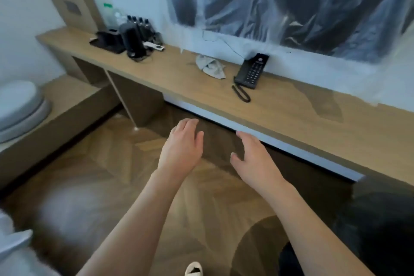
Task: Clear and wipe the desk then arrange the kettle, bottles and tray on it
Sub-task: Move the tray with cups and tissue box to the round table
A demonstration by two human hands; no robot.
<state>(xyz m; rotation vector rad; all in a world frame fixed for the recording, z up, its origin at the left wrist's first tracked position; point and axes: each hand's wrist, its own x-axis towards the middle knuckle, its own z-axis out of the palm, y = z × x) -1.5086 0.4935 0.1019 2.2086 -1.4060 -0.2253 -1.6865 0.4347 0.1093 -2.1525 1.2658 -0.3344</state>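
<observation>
Both hands hang above the floor, near the table [291,119], holding nothing. Left hand [182,148]: fingers straight and relaxed. Right hand [253,159]: fingers spread and relaxed. The kettle [132,40] stands upright at the far left of the table. The tray [107,41] lies just left of it, the bottles [140,22] behind it against the wall. A crumpled cloth [210,66] lies mid-table. A telephone [252,71] sits to its right.
</observation>
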